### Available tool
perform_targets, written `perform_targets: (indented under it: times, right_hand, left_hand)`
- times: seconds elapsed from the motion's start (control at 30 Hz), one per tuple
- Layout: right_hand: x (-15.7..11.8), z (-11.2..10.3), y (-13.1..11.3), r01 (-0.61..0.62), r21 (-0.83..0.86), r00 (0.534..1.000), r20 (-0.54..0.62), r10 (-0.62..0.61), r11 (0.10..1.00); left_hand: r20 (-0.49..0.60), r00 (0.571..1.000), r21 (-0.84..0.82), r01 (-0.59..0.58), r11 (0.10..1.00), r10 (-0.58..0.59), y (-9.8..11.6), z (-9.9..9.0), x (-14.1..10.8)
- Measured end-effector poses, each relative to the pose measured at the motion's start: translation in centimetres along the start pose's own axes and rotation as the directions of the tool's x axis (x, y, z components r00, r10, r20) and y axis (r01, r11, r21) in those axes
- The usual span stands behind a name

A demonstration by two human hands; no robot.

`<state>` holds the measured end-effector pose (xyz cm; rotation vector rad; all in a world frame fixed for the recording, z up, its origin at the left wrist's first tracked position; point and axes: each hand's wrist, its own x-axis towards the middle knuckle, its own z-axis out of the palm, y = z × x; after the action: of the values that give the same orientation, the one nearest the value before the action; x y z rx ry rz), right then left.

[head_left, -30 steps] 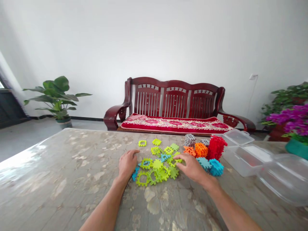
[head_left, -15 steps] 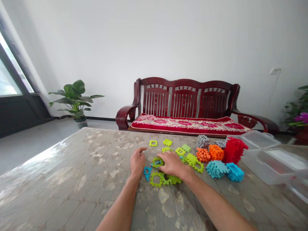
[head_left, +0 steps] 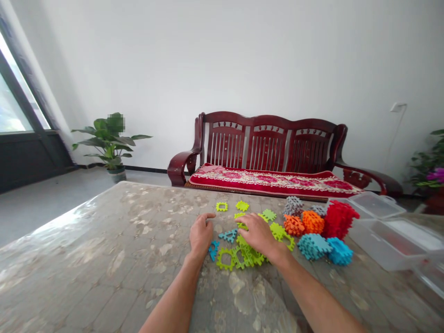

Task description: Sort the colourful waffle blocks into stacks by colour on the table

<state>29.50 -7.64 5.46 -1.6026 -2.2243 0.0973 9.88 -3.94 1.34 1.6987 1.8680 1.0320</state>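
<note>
My left hand [head_left: 201,235] rests on the table just left of the toy pieces, fingers apart and nothing in it. Beside its wrist lies a blue piece [head_left: 213,250]; a teal triangular piece [head_left: 228,235] lies between the hands. My right hand [head_left: 255,232] is over the yellow-green pieces, its fingers curled down at a green piece [head_left: 242,220]; whether it grips it is unclear. Nearer the front are joined green pieces [head_left: 225,259]. Farther back lie a green square frame [head_left: 222,206] and a green gear-edged piece [head_left: 242,206].
Right of my right hand stand stacks of orange [head_left: 312,222], red [head_left: 340,219], grey [head_left: 293,206], teal [head_left: 313,246] and blue pieces [head_left: 339,251]. A clear plastic box [head_left: 386,252] is at the far right. Behind the table [head_left: 138,240] is a wooden bench [head_left: 267,143].
My right hand has moved slightly right and back. A green frame that was at its fingers is no longer over the teal triangle, which now shows fully. My left hand has barely moved.
</note>
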Motion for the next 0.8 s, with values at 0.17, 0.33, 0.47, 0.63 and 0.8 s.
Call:
perform_targets:
  times: [0.17, 0.33, 0.47, 0.63, 0.8]
  right_hand:
    - [1.0, 0.6, -2.9, 0.2, -0.07, 0.966, 0.179, -0.185, 0.977]
    - [1.7, 1.6, -3.8, 0.288, -0.179, 0.939, 0.243, -0.242, 0.941]
    - [1.6, 1.7, -3.7, 0.357, -0.182, 0.927, 0.191, -0.323, 0.916]
    - [0.4, -0.1, -2.7, 0.274, 0.004, 0.959, -0.077, -0.273, 0.962]
    - [-3.0, -2.4, 1.1, 0.066, 0.265, 0.95, -0.313, 0.022, 0.962]
  left_hand:
    - [0.007, 1.0, 0.006, 0.001, 1.0, -0.001, 0.0, 0.0, 0.2]
    - [0.014, 1.0, 0.001, -0.003, 1.0, 0.003, -0.1, 0.0, 0.3]
    - [0.039, 0.999, 0.013, 0.003, 1.0, -0.003, -0.1, 0.0, 0.3]
    - [0.042, 0.999, 0.036, 0.0, 0.999, -0.002, -0.2, -0.1, 0.4]
    - [0.033, 0.999, 0.08, 0.008, 0.997, -0.01, -0.4, 0.1, 0.5]
